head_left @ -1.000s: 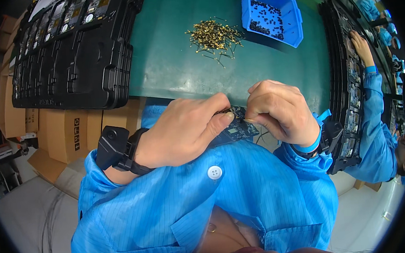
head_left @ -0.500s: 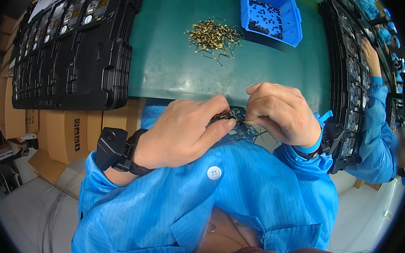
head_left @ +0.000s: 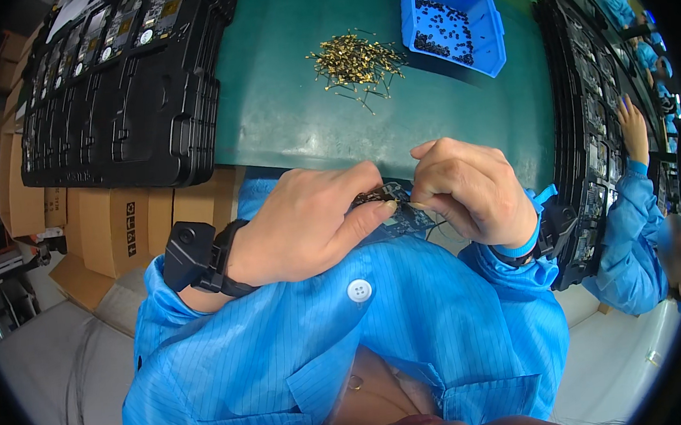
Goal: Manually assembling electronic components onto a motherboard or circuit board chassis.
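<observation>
A small dark circuit board [head_left: 397, 212] sits between both hands, close to my chest at the near edge of the green table [head_left: 287, 121]. My left hand [head_left: 302, 227] grips its left side, thumb across the top. My right hand [head_left: 469, 188] pinches its right edge with curled fingers; whether a small part is in those fingertips is hidden. Most of the board is covered by my fingers. Both wrists carry black wrist-worn devices, and my sleeves are blue.
A pile of small brass pins [head_left: 357, 61] lies on the table beyond my hands. A blue bin [head_left: 495, 52] holds small black parts. Black trays [head_left: 119, 94] of boards stack at left, more trays [head_left: 587, 132] at right. A co-worker's hand [head_left: 633, 125] reaches there. Cardboard boxes [head_left: 112, 224] stand below.
Both hands stay on the board; only slight finger shifts. The co-worker's hand at the right has moved a little along the trays.
</observation>
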Tool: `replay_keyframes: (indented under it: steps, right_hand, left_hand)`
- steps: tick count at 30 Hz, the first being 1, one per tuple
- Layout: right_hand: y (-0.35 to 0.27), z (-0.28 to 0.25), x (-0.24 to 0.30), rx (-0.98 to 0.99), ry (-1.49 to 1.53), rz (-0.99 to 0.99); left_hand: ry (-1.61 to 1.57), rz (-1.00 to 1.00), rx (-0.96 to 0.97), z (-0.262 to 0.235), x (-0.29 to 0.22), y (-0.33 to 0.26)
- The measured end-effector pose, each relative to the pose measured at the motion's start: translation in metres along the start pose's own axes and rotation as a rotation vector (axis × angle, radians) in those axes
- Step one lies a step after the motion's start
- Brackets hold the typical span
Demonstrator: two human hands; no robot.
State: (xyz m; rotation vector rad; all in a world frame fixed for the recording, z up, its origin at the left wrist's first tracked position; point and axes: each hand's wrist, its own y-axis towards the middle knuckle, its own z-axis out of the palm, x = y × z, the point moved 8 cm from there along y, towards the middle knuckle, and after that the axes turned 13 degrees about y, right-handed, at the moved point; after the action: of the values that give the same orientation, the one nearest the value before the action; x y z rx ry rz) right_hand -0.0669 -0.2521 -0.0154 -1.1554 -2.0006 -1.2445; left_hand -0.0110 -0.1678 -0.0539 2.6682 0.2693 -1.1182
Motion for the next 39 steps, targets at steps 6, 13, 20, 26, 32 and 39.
replay_keyframes:
  steps: [6, 13, 20, 26, 32, 39]
  right_hand:
    - [0.0, 0.0, -0.001, 0.011, 0.019, 0.031]
    - [-0.004, 0.004, -0.006, -0.111, 0.093, 0.206]
    - [-0.011, 0.004, 0.0, -0.231, 0.038, 0.165]
    - [-0.012, 0.001, 0.004, -0.262, 0.044, 0.113]
    - [-0.015, 0.003, 0.008, -0.284, 0.019, 0.12]
    - [-0.012, 0.002, 0.008, -0.299, -0.009, 0.18]
  left_hand:
    - [0.011, 0.0, -0.028, 0.0, 0.0, 0.0]
    - [0.006, -0.014, -0.072, -0.005, -0.001, -0.001]
    - [0.172, 0.029, -0.143, -0.006, -0.008, -0.004]
    - [0.186, 0.054, -0.168, -0.006, -0.011, -0.004]
    - [0.194, 0.074, -0.176, -0.005, -0.013, -0.006]
    - [0.201, 0.056, -0.151, -0.005, -0.01, -0.004]
